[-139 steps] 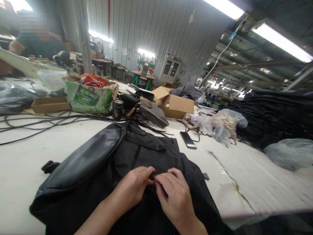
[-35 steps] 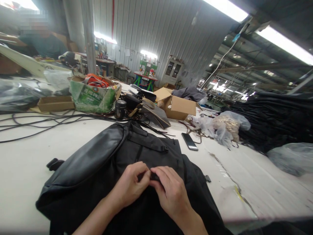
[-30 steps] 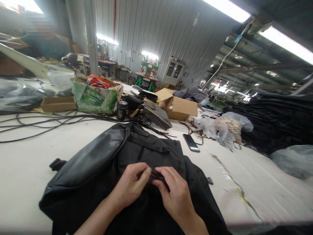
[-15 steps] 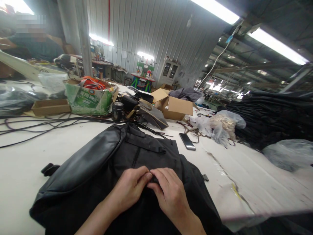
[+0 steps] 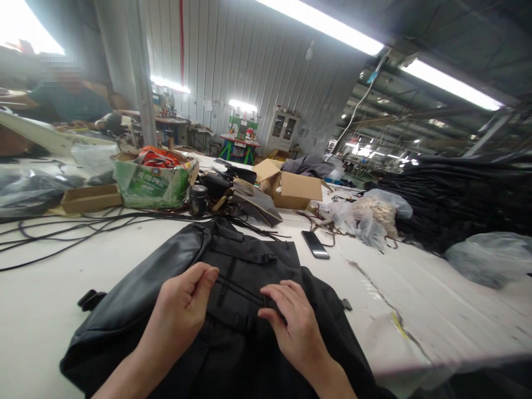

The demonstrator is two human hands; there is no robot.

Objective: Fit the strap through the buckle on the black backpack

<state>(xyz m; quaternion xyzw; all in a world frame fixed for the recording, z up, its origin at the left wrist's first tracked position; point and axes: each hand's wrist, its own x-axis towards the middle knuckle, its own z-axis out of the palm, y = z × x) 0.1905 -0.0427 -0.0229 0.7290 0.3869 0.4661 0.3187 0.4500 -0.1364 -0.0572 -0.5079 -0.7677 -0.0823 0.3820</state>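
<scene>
A black backpack (image 5: 137,310) lies on the white table in front of me, with straps and buckles across its front panel. A thin black strap (image 5: 241,289) stretches between my two hands over that panel. My left hand (image 5: 185,302) is closed, thumb and forefinger pinching the strap's left end. My right hand (image 5: 293,318) curls around the strap's other end, where a small dark piece, perhaps a buckle, shows between thumb and fingers. Another strap with a buckle (image 5: 268,259) lies higher on the bag. A side buckle (image 5: 91,300) sticks out at the bag's left.
Beyond the bag lie a phone (image 5: 315,244), a dark jar (image 5: 198,200), black cords (image 5: 83,228), a green bag (image 5: 152,185) and an open carton (image 5: 299,189). Plastic bags (image 5: 492,257) and a dark fabric pile (image 5: 465,199) stand right. A co-worker (image 5: 70,100) sits far left.
My left hand has moved left and up, away from my right hand, and the strap now spans the gap between them. The right hand has stayed nearly in place. The view has tilted slightly.
</scene>
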